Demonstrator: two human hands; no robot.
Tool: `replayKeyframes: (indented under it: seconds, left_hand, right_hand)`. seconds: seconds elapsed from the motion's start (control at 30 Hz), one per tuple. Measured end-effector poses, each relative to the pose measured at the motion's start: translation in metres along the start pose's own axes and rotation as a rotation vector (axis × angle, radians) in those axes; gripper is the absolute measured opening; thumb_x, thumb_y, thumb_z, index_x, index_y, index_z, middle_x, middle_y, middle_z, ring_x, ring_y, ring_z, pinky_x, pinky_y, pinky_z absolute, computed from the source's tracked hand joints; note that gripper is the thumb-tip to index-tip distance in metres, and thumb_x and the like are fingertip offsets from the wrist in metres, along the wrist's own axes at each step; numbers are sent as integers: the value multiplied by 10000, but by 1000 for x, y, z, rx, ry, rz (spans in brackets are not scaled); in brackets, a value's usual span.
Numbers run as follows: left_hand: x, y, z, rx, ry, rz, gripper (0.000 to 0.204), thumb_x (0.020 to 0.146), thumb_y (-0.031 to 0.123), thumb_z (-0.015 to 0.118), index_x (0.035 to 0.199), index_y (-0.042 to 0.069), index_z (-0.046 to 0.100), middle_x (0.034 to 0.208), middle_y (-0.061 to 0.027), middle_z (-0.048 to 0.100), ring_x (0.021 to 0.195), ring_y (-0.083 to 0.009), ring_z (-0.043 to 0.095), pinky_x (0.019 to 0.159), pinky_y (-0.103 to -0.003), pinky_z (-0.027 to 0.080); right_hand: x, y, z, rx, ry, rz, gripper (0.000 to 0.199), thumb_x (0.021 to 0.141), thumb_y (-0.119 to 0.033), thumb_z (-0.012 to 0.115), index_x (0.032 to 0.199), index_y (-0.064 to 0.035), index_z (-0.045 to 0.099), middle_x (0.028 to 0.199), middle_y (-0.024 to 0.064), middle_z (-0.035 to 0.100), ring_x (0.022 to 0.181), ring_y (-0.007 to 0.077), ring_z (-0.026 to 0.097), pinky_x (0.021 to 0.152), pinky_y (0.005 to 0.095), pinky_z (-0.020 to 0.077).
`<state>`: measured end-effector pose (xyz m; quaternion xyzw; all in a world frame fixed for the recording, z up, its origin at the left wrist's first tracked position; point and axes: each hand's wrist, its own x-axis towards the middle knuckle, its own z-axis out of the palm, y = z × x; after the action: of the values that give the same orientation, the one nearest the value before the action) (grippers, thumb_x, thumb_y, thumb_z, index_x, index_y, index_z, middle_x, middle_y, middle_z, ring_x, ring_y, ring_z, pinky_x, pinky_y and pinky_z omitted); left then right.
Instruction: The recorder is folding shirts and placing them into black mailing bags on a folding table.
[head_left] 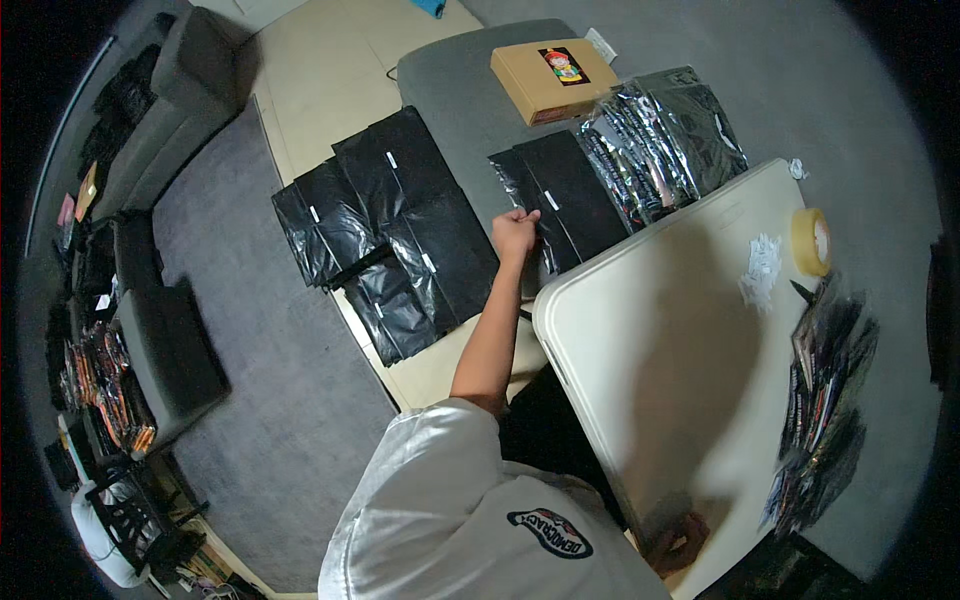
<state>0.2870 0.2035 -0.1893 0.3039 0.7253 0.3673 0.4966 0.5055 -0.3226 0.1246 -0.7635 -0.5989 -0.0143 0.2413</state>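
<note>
My left hand (pixel 515 232) is closed in a fist on the near left edge of a black plastic-wrapped packet (pixel 575 195). That packet lies on a grey padded bench (pixel 445 75), beside the table corner. Left of the hand, several similar black packets (pixel 440 245) lie overlapping, each with a small white label. My right hand (pixel 682 543) is low over the white table (pixel 640 350), in shadow. Its fingers look curled, and what they hold, if anything, cannot be made out.
A brown cardboard box (pixel 525 80) and a row of shiny clear-wrapped packets (pixel 640 150) are on the bench. The table carries a tape roll (pixel 811 242), white paper slips (pixel 762 270) and a heap of plastic sleeves (pixel 820 410). A grey sofa (pixel 165 350) stands far left.
</note>
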Motion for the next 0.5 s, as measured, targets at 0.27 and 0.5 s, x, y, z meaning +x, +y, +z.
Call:
replayKeyframes:
  seconds: [0.27,0.5]
  left_hand:
    - [8,-11,-6,2,19,-2,432,790,356,897,958,-23,777,801,-138,772,736,-243,749,750,-372,575]
    - [-56,-11,-18,133,160,155,519,786,431,871,1029,-16,765,837,-191,768,839,-352,765,802,-423,586]
  right_hand:
    - [-17,5,6,60,13,186,230,976,-101,618,1188,-13,604,1234,206,599,1156,398,575,1038,531,441]
    - [-9,1,1,9,1,105,271,984,-189,644,1184,-8,625,1278,219,604,1209,392,560,1052,545,435]
